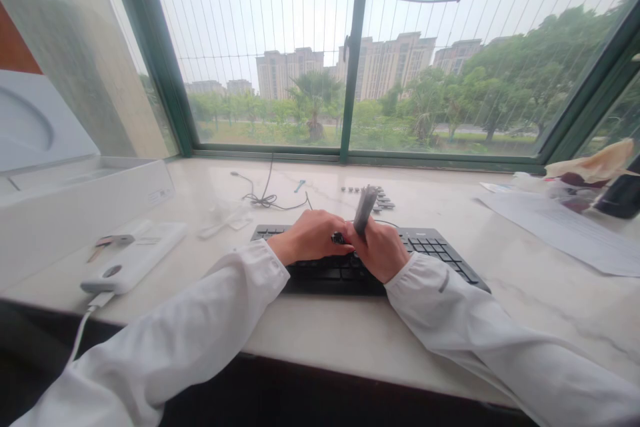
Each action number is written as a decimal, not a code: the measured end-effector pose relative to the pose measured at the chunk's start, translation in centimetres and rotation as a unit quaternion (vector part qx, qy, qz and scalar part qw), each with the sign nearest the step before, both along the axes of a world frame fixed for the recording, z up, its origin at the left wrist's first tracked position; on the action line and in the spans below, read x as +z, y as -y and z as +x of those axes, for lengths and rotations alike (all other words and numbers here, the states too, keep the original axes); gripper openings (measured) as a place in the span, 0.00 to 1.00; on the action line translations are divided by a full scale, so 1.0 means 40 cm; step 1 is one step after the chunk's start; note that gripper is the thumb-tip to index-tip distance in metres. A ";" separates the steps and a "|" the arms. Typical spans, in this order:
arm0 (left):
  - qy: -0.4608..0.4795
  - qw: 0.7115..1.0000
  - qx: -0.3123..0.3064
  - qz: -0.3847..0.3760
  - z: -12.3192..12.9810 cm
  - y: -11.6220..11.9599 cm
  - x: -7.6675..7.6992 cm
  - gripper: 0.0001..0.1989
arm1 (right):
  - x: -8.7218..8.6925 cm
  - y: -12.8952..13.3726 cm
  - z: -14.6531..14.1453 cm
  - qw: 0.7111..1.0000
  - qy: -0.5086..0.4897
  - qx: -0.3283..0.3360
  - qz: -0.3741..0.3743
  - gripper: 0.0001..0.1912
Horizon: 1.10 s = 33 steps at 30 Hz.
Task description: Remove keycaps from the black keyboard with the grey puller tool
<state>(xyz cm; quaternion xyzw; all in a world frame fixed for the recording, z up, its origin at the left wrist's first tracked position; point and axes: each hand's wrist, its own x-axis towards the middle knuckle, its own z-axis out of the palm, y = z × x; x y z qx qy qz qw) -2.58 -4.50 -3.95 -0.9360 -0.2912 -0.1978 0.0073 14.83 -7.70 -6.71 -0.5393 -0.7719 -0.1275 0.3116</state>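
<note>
A black keyboard [345,273] lies on the pale sill, both hands over its middle. My right hand [383,250] is closed around a brush [367,208], whose grey bristles point up and whose lower end is hidden by the fingers. My left hand [315,235] meets it from the left, fingers curled and thumb stretched toward the right hand. A small dark and red bit shows between the hands; whatever the left fingers pinch is hidden. Several loose keycaps [384,201] lie in rows just behind the keyboard.
Behind the keyboard are a coiled black cable [265,200] and a small blue-green tool [299,185]. Clear plastic wrapping [227,219], a white power bank [145,257] with a key on it, and an open white box [125,190] stand left. Papers [560,223] lie right, below the window.
</note>
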 end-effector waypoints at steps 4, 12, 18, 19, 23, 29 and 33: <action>-0.003 1.000 0.001 -0.001 0.001 0.001 0.001 0.05 | -0.001 0.004 0.000 1.000 -0.006 0.010 0.010 0.17; -0.012 1.000 0.011 -0.006 0.003 0.000 0.003 0.07 | -0.006 0.003 0.002 0.999 -0.006 0.022 0.027 0.16; -0.022 1.000 0.002 0.007 0.002 0.001 0.004 0.07 | 0.002 0.009 -0.002 0.999 -0.013 0.025 0.016 0.15; -0.024 1.000 0.002 0.008 0.003 0.002 0.004 0.07 | 0.003 0.010 -0.002 1.000 -0.014 0.023 0.014 0.15; -0.033 0.999 0.009 0.011 0.005 0.003 0.005 0.08 | 0.003 0.010 -0.001 1.000 -0.011 0.022 0.011 0.17; -0.044 0.999 0.011 0.015 0.004 0.002 0.004 0.10 | 0.000 0.009 0.002 0.999 -0.009 0.029 0.012 0.17; -0.042 0.999 0.006 0.019 0.004 -0.001 0.001 0.10 | 0.001 0.011 0.001 0.999 -0.013 0.033 0.013 0.17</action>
